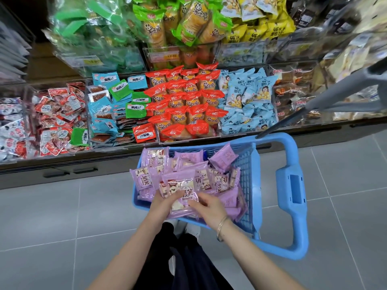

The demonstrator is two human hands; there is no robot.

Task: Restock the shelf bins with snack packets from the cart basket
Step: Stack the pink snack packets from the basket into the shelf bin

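The purple snack packets (188,176) lie heaped in the blue cart basket (257,174), which stands just before the shelf bins (219,127). They look light, soft and crinkly, with slippery film, so they are best gathered by the flat faces or sealed edges without crushing. The left hand (165,200) curls round a small bundle from the left, and the right hand (209,206) pinches the same bundle at its near side

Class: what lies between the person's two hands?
Purple snack packets, held by the left hand and right hand over the blue basket, as the head view shows.
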